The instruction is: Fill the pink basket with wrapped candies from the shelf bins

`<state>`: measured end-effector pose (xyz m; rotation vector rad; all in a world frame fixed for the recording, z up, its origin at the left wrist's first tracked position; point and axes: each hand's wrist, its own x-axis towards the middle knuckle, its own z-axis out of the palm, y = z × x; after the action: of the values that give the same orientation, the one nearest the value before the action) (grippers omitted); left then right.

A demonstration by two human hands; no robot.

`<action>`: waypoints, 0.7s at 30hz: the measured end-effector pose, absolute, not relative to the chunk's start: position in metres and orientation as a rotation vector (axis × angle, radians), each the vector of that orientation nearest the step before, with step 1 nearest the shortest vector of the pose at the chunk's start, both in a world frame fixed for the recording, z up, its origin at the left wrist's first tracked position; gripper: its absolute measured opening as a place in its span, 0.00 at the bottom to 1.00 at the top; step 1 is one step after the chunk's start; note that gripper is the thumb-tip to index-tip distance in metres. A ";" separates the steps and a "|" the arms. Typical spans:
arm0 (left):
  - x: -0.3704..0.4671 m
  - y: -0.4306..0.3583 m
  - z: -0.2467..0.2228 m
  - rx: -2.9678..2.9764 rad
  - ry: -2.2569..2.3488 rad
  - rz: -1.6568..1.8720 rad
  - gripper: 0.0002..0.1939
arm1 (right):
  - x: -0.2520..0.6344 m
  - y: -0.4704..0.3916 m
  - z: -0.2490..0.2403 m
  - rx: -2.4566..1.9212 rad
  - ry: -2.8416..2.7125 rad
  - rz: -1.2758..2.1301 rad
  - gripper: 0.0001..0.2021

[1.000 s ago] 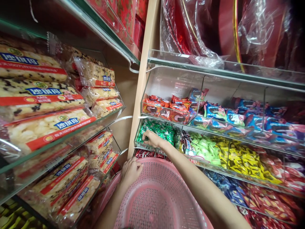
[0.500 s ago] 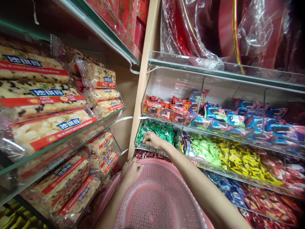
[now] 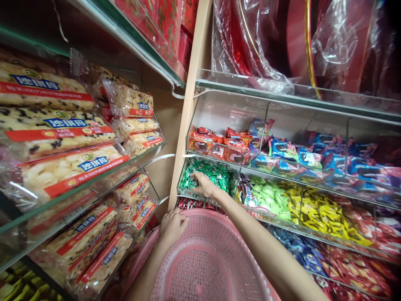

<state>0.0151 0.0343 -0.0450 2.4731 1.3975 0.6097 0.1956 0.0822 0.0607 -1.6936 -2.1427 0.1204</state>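
Observation:
A pink perforated plastic basket (image 3: 206,255) fills the lower middle, tilted toward me. My left hand (image 3: 173,225) is closed over its far left rim, fingertips hidden behind the edge. Beyond the basket, my right hand (image 3: 203,184) reaches into a clear bin (image 3: 184,192) of small green-wrapped candies (image 3: 216,171). Its fingers are apart over the candies, and nothing shows between them. Some fingertips are hard to separate from the shiny wrappers.
Packaged puffed-rice bars (image 3: 72,125) fill slanted glass shelves on the left. A wooden post (image 3: 184,125) divides these from bins of light green candies (image 3: 269,194), yellow candies (image 3: 326,213) and red snack packs (image 3: 203,140). Red candies (image 3: 194,203) lie below the green bin.
My right hand's bunched fingers have spread apart over the green candies. My left hand and the basket stay in about the same place.

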 end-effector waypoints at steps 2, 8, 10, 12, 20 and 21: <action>0.015 0.034 -0.044 2.460 1.401 0.601 0.18 | 0.197 0.080 0.061 -1.770 -2.119 0.124 0.29; 0.015 0.034 -0.042 2.470 1.392 0.595 0.19 | 0.200 0.077 0.064 -1.828 -2.150 0.137 0.20; 0.015 0.035 -0.043 2.484 1.387 0.605 0.20 | 0.199 0.076 0.064 -1.817 -2.151 0.145 0.20; 0.015 0.036 -0.044 2.493 1.384 0.613 0.20 | 0.199 0.076 0.065 -1.800 -2.140 0.148 0.19; 0.015 0.036 -0.048 2.498 1.376 0.645 0.19 | 0.203 0.083 0.066 -1.616 -1.980 0.217 0.19; 0.015 0.036 -0.049 2.500 1.372 0.651 0.19 | 0.205 0.084 0.068 -1.596 -1.960 0.225 0.19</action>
<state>0.0148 0.0364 -0.0486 2.4999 1.3720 0.6507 0.2047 0.0839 0.0683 -1.5958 -1.9600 0.2246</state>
